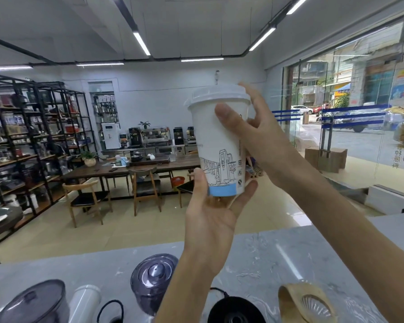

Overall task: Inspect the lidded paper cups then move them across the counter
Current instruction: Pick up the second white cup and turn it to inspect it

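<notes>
A white paper cup [214, 145] with a translucent lid, a line drawing of a bridge and a light blue band at its base is held upright, high above the grey marble counter [261, 257]. My left hand [211, 215] cups its base from below, thumb on the left side and fingers on the right. My right hand [259, 134] grips the upper part near the lid, thumb pressed on the front wall and fingers behind. No other lidded cups are in view.
On the counter's near edge stand a dark glass jar with a lid [153, 278], another lidded glass vessel [35, 304], a white cylinder [84, 301], a black round object [236, 311] and a wooden strainer [308, 304]. Tables, chairs and shelves fill the room beyond.
</notes>
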`<action>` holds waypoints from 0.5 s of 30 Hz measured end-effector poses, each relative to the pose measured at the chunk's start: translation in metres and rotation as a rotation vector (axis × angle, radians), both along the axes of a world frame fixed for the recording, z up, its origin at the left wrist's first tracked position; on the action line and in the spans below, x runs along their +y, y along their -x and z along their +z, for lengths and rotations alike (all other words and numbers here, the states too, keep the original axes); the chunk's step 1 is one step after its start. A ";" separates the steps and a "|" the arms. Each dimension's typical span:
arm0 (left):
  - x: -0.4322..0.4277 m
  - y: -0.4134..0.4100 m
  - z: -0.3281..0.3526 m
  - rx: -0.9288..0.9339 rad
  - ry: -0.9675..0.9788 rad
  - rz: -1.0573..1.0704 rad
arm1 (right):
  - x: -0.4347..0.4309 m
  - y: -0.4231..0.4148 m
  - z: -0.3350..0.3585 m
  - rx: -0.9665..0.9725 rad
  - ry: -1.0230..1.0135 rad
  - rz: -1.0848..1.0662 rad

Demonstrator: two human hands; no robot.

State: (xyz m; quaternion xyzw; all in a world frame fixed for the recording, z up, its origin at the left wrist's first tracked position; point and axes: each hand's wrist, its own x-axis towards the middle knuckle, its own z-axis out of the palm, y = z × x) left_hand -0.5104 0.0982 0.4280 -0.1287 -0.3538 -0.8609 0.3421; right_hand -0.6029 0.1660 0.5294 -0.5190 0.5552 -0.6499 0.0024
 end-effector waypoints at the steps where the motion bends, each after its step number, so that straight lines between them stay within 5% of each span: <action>1: -0.004 -0.007 -0.001 -0.002 0.012 -0.006 | -0.003 -0.006 0.000 -0.003 0.002 0.014; 9: -0.033 -0.069 0.005 -0.039 0.124 0.097 | -0.029 -0.066 0.002 -0.027 0.018 0.097; 15: -0.052 -0.146 -0.032 -0.255 0.573 0.411 | -0.032 -0.118 -0.049 -0.036 -0.035 0.135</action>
